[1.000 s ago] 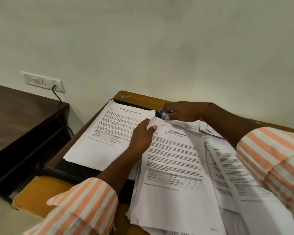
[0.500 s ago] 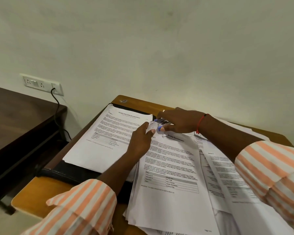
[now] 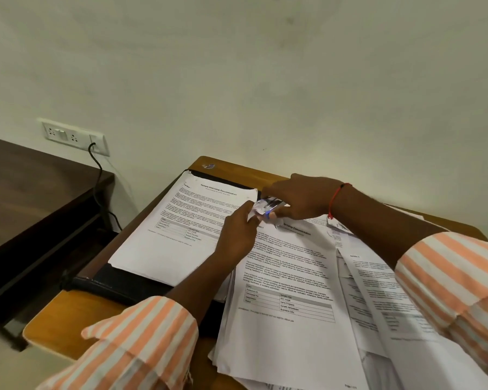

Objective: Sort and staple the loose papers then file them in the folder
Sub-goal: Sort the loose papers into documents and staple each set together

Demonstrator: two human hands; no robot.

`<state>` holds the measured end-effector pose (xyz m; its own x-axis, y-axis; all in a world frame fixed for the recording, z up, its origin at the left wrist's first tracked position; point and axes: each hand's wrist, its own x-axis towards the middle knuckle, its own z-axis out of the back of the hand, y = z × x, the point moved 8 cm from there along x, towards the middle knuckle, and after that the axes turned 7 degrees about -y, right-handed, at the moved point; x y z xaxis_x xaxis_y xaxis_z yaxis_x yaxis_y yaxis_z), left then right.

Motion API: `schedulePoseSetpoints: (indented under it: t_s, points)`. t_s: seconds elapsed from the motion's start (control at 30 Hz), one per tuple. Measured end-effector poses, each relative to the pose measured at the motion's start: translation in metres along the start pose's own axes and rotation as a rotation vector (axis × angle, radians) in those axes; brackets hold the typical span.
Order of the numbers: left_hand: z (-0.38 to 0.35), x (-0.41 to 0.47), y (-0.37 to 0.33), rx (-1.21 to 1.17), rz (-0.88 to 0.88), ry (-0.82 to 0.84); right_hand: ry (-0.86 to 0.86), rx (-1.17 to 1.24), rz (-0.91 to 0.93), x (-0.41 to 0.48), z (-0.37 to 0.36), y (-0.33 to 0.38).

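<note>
Wooden counter (image 3: 54,327) under a pale wall (image 3: 265,80), and we work at one corner of it. Our right hand (image 3: 302,199) curls round the stapler (image 3: 269,206), gripping it just past the folder's (image 3: 119,280) far right corner. Our left hand (image 3: 237,235) pinches the top corner of the papers (image 3: 288,277) against the stapler; blur hides whether the corner sits inside it. We judge the papers light, limp and apt to slide on each other, so we should hold them at that corner, squared. The stapler looks small and hard and wants a firm squeeze. The papers lie fanned to the right of the folder, overlapping its edge. One sheet (image 3: 186,235) lies on the folder. Left of the folder, well apart, are a dark desk (image 3: 26,192), a socket (image 3: 74,136) and a cable (image 3: 99,175). Only the loose spread hampers us.
</note>
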<state>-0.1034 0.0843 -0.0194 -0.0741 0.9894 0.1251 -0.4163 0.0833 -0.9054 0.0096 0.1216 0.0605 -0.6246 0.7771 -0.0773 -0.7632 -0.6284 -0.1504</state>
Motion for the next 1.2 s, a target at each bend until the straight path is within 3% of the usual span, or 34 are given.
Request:
schedulePoseSetpoints:
  t_s: [0.13, 0.27, 0.37, 0.47, 0.57, 0.73, 0.8, 0.87, 0.93, 1.0, 1.1, 1.2]
  points:
    - [0.002, 0.000, -0.001, 0.027, 0.019, 0.010, -0.005, -0.014, -0.053, -0.002, 0.002, -0.010]
    - [0.005, 0.005, 0.006, -0.051, 0.060, -0.005, -0.103, 0.239, -0.146, -0.013, 0.011, -0.026]
    - [0.007, 0.009, 0.012, -0.126, 0.103, -0.012, -0.172, 0.290, -0.361, -0.035, -0.015, -0.062]
    - [0.010, 0.008, 0.009, -0.142, 0.076, -0.033, -0.047, 0.240, -0.643, -0.071, -0.071, -0.105]
    - [0.010, 0.008, 0.005, -0.102, 0.036, -0.041, 0.014, 0.213, -0.791, -0.108, -0.107, -0.132]
    - [0.016, 0.010, 0.001, -0.193, 0.019, -0.071, 0.032, 0.216, -0.789, -0.132, -0.122, -0.121]
    - [0.016, 0.007, -0.001, -0.252, 0.033, -0.063, -0.054, 0.200, -0.810, -0.140, -0.109, -0.114]
    - [0.020, 0.007, -0.004, -0.317, 0.035, -0.066, -0.287, 0.528, -0.808, -0.142, -0.087, -0.099]
    - [0.025, 0.004, -0.018, -0.346, 0.006, -0.088, -0.494, 1.279, -0.743, -0.148, -0.068, -0.069]
    - [0.035, -0.004, -0.046, -0.360, -0.049, -0.126, -0.522, 1.839, -0.593, -0.154, -0.050, -0.034]
    - [0.057, -0.020, -0.102, -0.435, -0.195, -0.167, -0.670, 2.003, -0.486, -0.173, -0.016, -0.018]
    - [0.085, -0.043, -0.156, -0.445, -0.385, -0.257, -0.912, 1.827, -0.402, -0.196, 0.033, -0.015]
